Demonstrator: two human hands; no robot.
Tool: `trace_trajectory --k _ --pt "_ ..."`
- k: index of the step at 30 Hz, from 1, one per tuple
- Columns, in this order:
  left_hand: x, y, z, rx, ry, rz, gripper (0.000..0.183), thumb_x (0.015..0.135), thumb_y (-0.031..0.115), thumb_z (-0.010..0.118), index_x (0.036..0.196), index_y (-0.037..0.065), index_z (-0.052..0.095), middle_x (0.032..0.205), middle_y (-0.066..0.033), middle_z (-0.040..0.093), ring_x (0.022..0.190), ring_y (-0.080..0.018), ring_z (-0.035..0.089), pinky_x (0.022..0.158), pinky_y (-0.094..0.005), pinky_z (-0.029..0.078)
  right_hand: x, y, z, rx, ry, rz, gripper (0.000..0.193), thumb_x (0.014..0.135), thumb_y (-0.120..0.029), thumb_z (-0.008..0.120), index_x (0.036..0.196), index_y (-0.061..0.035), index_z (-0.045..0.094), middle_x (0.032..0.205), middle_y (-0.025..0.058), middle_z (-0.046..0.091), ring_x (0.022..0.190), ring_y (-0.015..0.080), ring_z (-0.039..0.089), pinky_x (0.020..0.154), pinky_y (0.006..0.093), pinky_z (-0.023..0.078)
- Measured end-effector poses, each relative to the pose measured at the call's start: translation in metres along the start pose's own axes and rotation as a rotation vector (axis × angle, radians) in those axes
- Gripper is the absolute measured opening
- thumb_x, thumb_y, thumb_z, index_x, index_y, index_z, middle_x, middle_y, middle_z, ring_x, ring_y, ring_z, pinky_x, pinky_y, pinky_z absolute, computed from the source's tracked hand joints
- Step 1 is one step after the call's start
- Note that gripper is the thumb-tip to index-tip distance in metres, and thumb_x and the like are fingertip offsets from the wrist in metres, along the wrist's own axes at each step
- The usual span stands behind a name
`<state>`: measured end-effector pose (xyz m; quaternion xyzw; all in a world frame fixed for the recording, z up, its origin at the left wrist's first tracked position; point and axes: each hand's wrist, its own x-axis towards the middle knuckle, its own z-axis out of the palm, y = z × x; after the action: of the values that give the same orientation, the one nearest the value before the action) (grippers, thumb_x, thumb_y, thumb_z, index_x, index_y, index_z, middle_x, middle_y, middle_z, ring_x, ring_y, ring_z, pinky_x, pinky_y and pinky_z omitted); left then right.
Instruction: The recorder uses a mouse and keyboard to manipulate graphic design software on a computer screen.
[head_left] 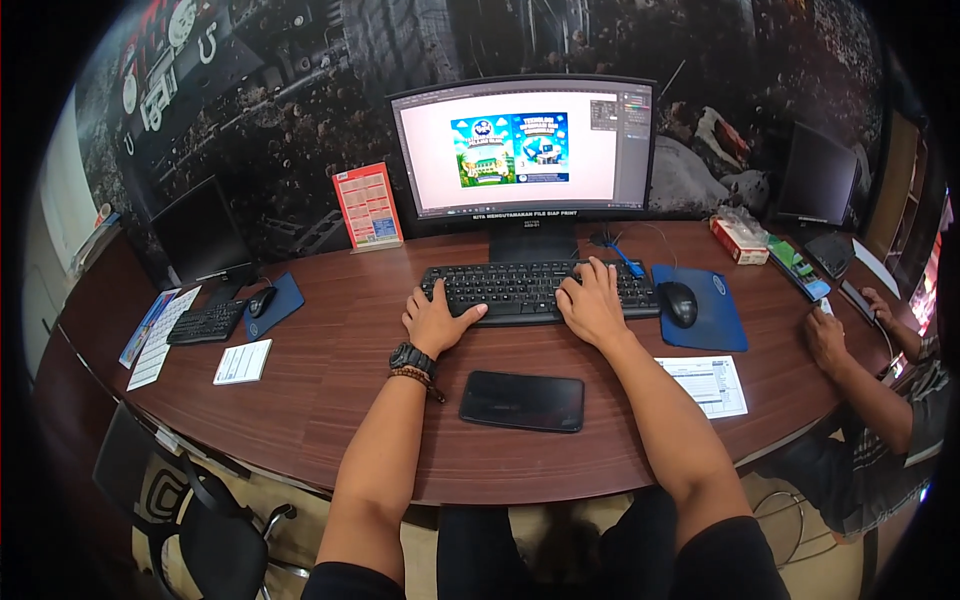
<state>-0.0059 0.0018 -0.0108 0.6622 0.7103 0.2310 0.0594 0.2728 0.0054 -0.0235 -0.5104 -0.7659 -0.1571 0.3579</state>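
A black keyboard (520, 291) lies in front of a wide monitor (425, 150), which shows a colourful blue and green two-panel layout. On the keyboard's left end rests my left hand (437, 318), fingers spread over the keys, with a black watch (412, 358) and a beaded bracelet on the wrist. My right hand (594, 305) sits on the right part of the keys, its fingers apart and a little curled. Neither hand holds anything. A black mouse (679, 304) on a blue mouse pad (722, 318) is just right of the keyboard. Between my forearms lies a dark phone (522, 401).
A printed form (712, 385) lies partly behind my right forearm. A red calendar (367, 207) stands left of the monitor. Another person's hand (826, 338) rests at the desk's right. A second keyboard (207, 322) and a paper pad (242, 362) are left; a chair (215, 535) stands below.
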Motion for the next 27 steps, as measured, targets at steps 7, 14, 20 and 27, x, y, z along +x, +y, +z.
trace_trajectory --k 7,14,20,27 --pt "0.0024 -0.0005 -0.0010 0.005 -0.017 -0.002 0.113 0.074 0.079 0.064 0.152 0.004 0.033 0.152 -0.0332 0.027 0.142 -0.0496 0.023 0.114 -0.0611 0.021 0.0016 0.0018 0.0008 0.020 -0.010 0.025 0.029 0.094 -0.030 0.057 0.096 -0.0055 0.073 0.120 0.0198 0.056 0.132 0.0414 0.039 0.112 0.0629 0.025" --pt "0.0011 0.0027 -0.0027 -0.003 -0.032 -0.009 0.114 0.073 0.079 0.065 0.153 0.004 0.032 0.151 -0.0331 0.027 0.142 -0.0496 0.023 0.113 -0.0608 0.022 0.0002 0.0046 -0.0001 0.046 -0.032 0.049 0.031 0.094 -0.031 0.057 0.098 -0.0054 0.074 0.121 0.0198 0.056 0.133 0.0407 0.039 0.112 0.0629 0.025" --pt "0.0014 0.0016 -0.0031 0.001 -0.024 -0.004 0.115 0.073 0.079 0.066 0.153 0.004 0.031 0.151 -0.0334 0.027 0.141 -0.0497 0.024 0.113 -0.0606 0.023 0.0014 0.0035 -0.0004 0.035 -0.049 0.036 0.031 0.095 -0.031 0.056 0.099 -0.0053 0.073 0.122 0.0199 0.056 0.133 0.0411 0.038 0.112 0.0630 0.025" --pt "0.0010 -0.0007 -0.0014 -0.016 -0.036 -0.008 0.115 0.073 0.079 0.066 0.153 0.004 0.031 0.151 -0.0341 0.027 0.142 -0.0499 0.023 0.113 -0.0609 0.021 0.0013 0.0034 -0.0012 0.054 -0.076 0.043 0.031 0.096 -0.031 0.056 0.100 -0.0050 0.073 0.123 0.0199 0.056 0.133 0.0416 0.038 0.113 0.0626 0.023"
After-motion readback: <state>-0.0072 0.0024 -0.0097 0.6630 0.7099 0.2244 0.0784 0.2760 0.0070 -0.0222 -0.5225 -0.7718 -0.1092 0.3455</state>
